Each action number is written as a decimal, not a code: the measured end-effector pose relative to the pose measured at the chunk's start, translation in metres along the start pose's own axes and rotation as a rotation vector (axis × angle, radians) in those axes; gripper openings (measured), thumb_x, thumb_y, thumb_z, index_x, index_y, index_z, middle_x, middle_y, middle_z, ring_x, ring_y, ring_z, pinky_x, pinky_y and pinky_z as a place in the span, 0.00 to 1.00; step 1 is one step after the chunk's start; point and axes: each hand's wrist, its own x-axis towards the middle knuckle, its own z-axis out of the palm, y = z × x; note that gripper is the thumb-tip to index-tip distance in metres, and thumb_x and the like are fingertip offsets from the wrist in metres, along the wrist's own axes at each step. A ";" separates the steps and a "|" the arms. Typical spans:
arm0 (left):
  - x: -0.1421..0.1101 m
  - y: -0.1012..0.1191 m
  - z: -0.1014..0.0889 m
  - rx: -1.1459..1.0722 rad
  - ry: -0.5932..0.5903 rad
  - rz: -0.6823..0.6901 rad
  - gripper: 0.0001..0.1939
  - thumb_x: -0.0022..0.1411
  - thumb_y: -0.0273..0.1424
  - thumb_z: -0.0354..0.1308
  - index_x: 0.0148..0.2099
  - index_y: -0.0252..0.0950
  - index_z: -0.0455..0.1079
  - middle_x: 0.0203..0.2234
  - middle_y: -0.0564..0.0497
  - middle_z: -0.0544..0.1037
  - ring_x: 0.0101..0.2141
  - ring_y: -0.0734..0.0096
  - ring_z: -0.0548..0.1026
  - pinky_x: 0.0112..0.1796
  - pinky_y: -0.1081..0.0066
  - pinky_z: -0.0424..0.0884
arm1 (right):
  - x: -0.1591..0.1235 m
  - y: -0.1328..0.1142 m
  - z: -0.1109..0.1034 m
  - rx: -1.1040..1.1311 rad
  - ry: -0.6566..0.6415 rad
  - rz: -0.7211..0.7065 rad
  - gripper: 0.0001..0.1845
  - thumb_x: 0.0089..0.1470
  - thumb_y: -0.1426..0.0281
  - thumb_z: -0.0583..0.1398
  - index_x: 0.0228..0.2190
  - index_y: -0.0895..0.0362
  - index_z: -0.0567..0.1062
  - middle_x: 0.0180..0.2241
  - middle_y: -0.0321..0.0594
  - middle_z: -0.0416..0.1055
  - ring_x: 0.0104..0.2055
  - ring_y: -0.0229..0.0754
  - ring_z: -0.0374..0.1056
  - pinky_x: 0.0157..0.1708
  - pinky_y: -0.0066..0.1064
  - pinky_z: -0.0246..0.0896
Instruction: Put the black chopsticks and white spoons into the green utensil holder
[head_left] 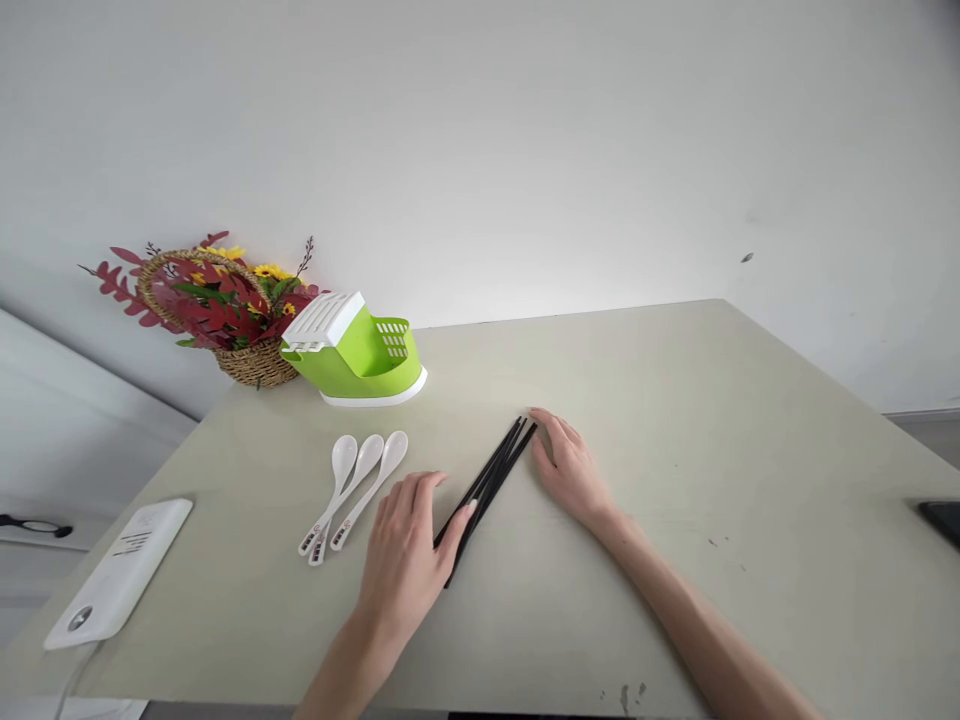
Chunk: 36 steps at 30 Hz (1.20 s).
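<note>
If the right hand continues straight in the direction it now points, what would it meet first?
Most likely the far tips of the black chopsticks, which lie right beside the right hand; whether they already touch is hard to tell.

Loose, slanted bundle of black chopsticks (495,476)

From over here, the bare left hand (405,540) looks palm-down, thumb spread off the fingers. Bare right hand (571,475)'s loosely curved, its bare forearm (675,590) slanting in.
</note>
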 end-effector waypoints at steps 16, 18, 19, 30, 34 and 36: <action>-0.014 -0.073 -0.015 0.267 0.149 -0.306 0.34 0.71 0.50 0.49 0.67 0.30 0.56 0.63 0.27 0.63 0.65 0.34 0.61 0.59 0.39 0.63 | -0.001 -0.003 -0.001 0.002 -0.002 0.032 0.22 0.70 0.61 0.49 0.60 0.54 0.68 0.62 0.47 0.70 0.66 0.50 0.64 0.66 0.50 0.58; -0.019 -0.083 -0.014 0.294 0.108 -0.339 0.37 0.70 0.52 0.48 0.68 0.29 0.55 0.65 0.25 0.61 0.66 0.34 0.58 0.61 0.38 0.61 | -0.001 -0.003 -0.001 0.003 0.004 0.023 0.22 0.71 0.60 0.50 0.59 0.53 0.69 0.62 0.47 0.70 0.66 0.51 0.64 0.66 0.50 0.59; -0.021 -0.087 -0.013 0.307 0.089 -0.347 0.38 0.69 0.52 0.48 0.68 0.28 0.54 0.66 0.24 0.60 0.67 0.33 0.57 0.62 0.38 0.59 | -0.001 -0.003 -0.001 0.004 0.006 0.019 0.22 0.71 0.60 0.50 0.59 0.53 0.69 0.62 0.48 0.70 0.66 0.51 0.64 0.66 0.51 0.59; -0.016 -0.096 -0.020 0.329 0.007 -0.415 0.40 0.67 0.53 0.48 0.68 0.27 0.56 0.57 0.30 0.74 0.62 0.37 0.67 0.64 0.40 0.55 | -0.002 -0.002 -0.001 -0.001 0.007 0.010 0.22 0.70 0.59 0.50 0.60 0.53 0.68 0.62 0.48 0.70 0.66 0.52 0.64 0.66 0.52 0.58; -0.011 -0.096 -0.025 0.307 -0.013 -0.424 0.39 0.66 0.52 0.50 0.68 0.28 0.57 0.55 0.33 0.76 0.57 0.38 0.72 0.61 0.44 0.62 | -0.002 -0.002 -0.001 0.001 0.001 0.021 0.22 0.71 0.59 0.50 0.60 0.53 0.68 0.62 0.48 0.70 0.66 0.51 0.63 0.67 0.51 0.58; -0.010 -0.097 -0.026 0.311 -0.018 -0.428 0.39 0.67 0.52 0.49 0.67 0.27 0.57 0.54 0.33 0.76 0.54 0.38 0.74 0.58 0.46 0.65 | -0.002 -0.002 -0.001 0.002 0.000 0.025 0.22 0.71 0.60 0.50 0.60 0.53 0.68 0.63 0.48 0.70 0.66 0.51 0.63 0.67 0.51 0.58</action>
